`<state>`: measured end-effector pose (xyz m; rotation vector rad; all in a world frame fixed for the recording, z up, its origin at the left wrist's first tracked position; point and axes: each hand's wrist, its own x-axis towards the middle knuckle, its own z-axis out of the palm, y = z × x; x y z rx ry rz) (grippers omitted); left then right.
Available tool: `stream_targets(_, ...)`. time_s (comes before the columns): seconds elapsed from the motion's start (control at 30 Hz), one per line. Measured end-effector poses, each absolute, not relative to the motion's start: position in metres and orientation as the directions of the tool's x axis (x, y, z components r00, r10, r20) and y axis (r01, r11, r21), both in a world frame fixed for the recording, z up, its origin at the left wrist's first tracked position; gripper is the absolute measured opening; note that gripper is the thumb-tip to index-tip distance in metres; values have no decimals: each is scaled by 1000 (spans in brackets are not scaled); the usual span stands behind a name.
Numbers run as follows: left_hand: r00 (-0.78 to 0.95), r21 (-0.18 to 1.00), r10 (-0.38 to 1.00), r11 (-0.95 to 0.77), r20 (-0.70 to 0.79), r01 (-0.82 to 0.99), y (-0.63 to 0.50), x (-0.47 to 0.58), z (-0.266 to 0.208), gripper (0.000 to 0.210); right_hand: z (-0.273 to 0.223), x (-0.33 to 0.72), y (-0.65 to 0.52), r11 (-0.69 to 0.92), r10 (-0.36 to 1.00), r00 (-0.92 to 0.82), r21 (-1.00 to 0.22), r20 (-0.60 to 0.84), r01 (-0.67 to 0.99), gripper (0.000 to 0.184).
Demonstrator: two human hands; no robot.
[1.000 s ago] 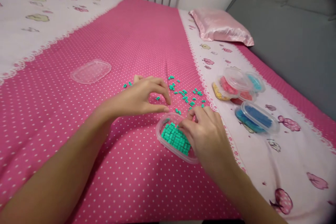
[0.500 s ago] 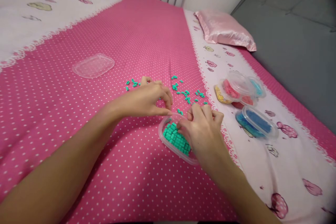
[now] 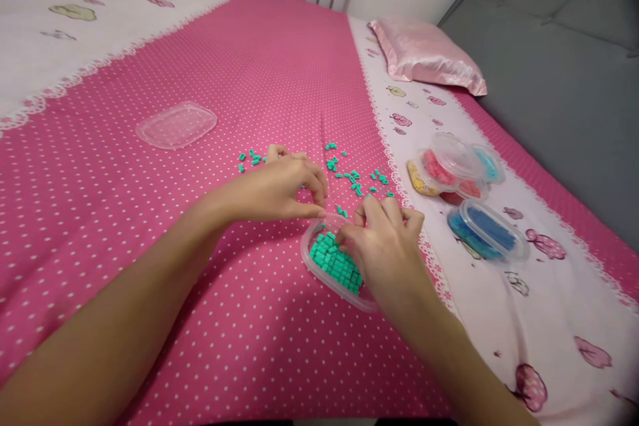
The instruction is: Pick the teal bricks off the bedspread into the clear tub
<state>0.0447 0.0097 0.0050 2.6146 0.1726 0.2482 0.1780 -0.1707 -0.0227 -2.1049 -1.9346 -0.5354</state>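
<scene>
A clear plastic container (image 3: 319, 274) lies on the pink dotted cover, with small green blocks (image 3: 335, 261) packed in neat rows inside. My left hand (image 3: 294, 188) is at its far rim, thumb and fingertips pinched together there. Over the right side of the container is my right hand (image 3: 384, 239); its thumb dips inside above the blocks and the other fingers curl in. Whatever the right fingertips hold is hidden. Loose green blocks (image 3: 355, 178) are scattered just beyond both hands, a few of them partly behind the left one.
A clear lid (image 3: 177, 125) lies flat to the left. On the right, several containers hold yellow (image 3: 420, 178), red (image 3: 439, 168) and blue pieces (image 3: 492, 229). A pink pillow (image 3: 426, 56) rests farther back beside a grey padded panel (image 3: 559, 80).
Almost nothing differs. My right thumb has shifted slightly over the blocks, while the left hand and container stay in place.
</scene>
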Motion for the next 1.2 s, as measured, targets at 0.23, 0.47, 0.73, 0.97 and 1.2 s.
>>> stream_targets(0.23,974,503,164,-862,155,65,9,44,4,21,-16,180,-174,-73,922,54,35,383,997,13)
stream_targets(0.47,974,502,175,-861,145,80,8,45,5,16,-19,177,-171,-43,925,20,52,379,998,18)
stream_targets(0.73,973,496,182,-864,138,91,7,46,6,16,-18,177,-171,-28,940,16,28,342,999,15)
stream_targets(0.97,950,465,284,-863,128,195,22,35,8,18,-6,184,-176,12,942,24,-105,336,994,16)
stream_targets(1.2,861,176,507,-846,-27,504,43,24,-5,15,3,203,-205,89,908,12,-222,418,971,7)
